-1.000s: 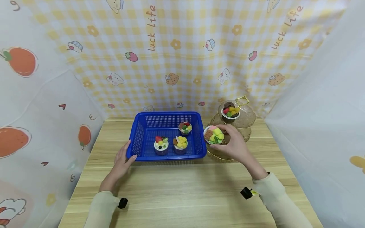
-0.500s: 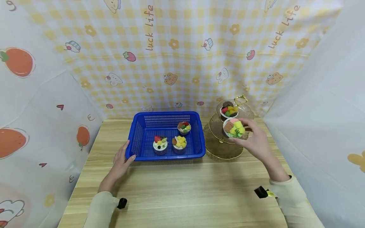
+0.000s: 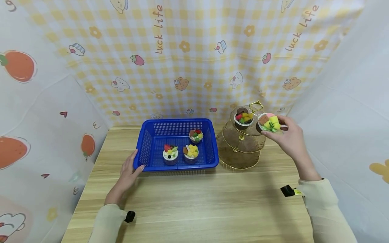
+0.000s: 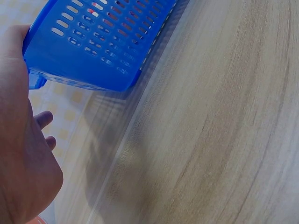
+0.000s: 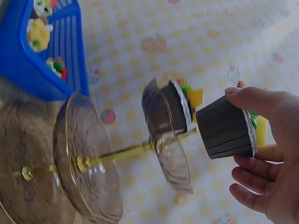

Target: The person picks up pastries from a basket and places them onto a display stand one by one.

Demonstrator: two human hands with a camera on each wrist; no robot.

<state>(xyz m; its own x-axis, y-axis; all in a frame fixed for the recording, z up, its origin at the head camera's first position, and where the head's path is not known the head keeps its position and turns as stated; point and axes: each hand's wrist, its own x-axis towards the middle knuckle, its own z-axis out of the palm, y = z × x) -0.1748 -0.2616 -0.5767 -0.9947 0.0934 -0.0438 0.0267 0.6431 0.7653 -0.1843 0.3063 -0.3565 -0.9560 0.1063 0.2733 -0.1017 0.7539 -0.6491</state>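
So the yellow-topped cupcake is up beside the stand's top tier, right hand grip pinching it round the sides. Dark-topped cupcake sits on that tier. Left hand's got the blue basket's near left corner, three cupcakes inside, all on a wooden bench.

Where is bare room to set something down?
Free: the table in front of the blue basket, between the sleeves; the basket's left end, beside the left hand; the stand's lower tiers. Crowded: the basket's right half, and the top tier near the held cupcake.
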